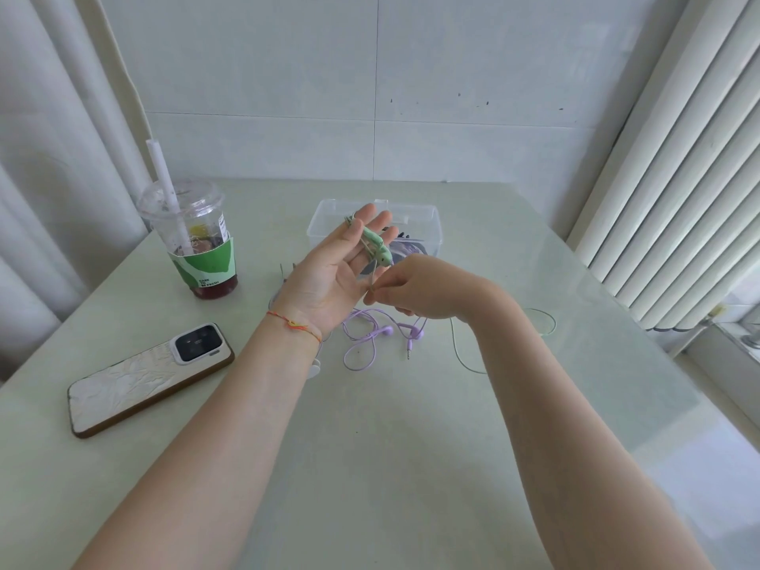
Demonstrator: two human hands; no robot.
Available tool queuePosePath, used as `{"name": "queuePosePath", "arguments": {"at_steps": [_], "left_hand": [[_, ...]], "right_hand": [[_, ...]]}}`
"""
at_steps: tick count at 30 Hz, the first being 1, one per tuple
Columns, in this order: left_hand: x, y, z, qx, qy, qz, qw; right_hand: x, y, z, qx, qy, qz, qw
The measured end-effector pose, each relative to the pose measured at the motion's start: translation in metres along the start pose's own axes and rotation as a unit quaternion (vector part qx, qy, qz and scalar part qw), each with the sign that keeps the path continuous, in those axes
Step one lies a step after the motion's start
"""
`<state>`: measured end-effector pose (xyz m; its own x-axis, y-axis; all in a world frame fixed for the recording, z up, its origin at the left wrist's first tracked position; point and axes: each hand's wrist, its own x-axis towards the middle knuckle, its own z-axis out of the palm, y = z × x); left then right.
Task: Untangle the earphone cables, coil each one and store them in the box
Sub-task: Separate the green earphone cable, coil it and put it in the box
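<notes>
left hand (pixel 329 277): palm up above the table (pixel 370 466), fingers straight and spread; green earphones (pixel 376 248) lie across the fingers, the earbuds resting on them; whether a finger clamps the cable I cannot tell
right hand (pixel 415 288): fingers curled, pinching the green cable just beside the left palm; knuckles face the camera, fingertips mostly hidden
green cable (pixel 460 347): thin, pale; runs from the right hand down to the table and loops off to the right; hard to follow against the pale top
purple earphones (pixel 378 333): loose tangle on the table under both hands; buds and jack visible near the front; upper part covered by the hands
box (pixel 419 224): clear plastic, lid off, behind the hands; dark coiled cable inside, partly hidden by the left fingers; contents otherwise unclear
cup (pixel 197 244): clear plastic with lid and white straw, green sleeve, dark red drink low down; stands left of the box, well apart
phone (pixel 152 378): face down, white back, brown edge; near the left forearm, front left
bracelet (pixel 294 325): red-orange string on the left wrist
white item (pixel 314 370): small, pokes out from under the left wrist; cannot identify
dark prongs (pixel 288 269): behind the left hand, mostly hidden; unclear
surround: tiled wall at the back; white curtains on both sides
</notes>
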<state>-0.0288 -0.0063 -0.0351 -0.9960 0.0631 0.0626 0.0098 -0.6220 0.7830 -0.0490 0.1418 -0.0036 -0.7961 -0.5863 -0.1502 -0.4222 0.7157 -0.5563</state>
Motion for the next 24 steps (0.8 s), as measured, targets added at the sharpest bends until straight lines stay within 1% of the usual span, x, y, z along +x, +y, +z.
{"name": "queuePosePath", "arguments": {"at_steps": [5, 9, 13, 15, 18, 21, 24], "left_hand": [[-0.003, 0.002, 0.002, -0.005, -0.007, -0.009, 1.0], [0.001, 0.0, -0.006, 0.025, 0.031, 0.005, 0.999], [0.004, -0.004, -0.015, 0.06, 0.065, 0.008, 0.996], [0.004, -0.007, -0.015, 0.109, 0.077, 0.014, 0.991], [0.003, -0.011, -0.012, 0.206, 0.098, 0.023, 0.973], [0.002, -0.013, -0.011, 0.276, 0.093, 0.007, 0.957], [0.002, -0.013, -0.007, 0.293, 0.063, -0.031, 0.953]], "right_hand": [[0.002, 0.003, 0.0, -0.028, 0.008, 0.015, 0.999], [0.002, 0.002, 0.001, -0.035, -0.004, 0.017, 0.999], [0.0, -0.002, -0.003, -0.025, 0.022, 0.015, 0.999], [-0.001, -0.003, -0.004, -0.024, 0.03, 0.01, 0.999], [-0.005, -0.008, -0.007, -0.012, 0.04, -0.003, 0.999], [-0.007, -0.008, -0.014, 0.007, 0.096, -0.023, 0.995], [-0.005, -0.002, -0.019, 0.022, 0.171, -0.027, 0.985]]}}
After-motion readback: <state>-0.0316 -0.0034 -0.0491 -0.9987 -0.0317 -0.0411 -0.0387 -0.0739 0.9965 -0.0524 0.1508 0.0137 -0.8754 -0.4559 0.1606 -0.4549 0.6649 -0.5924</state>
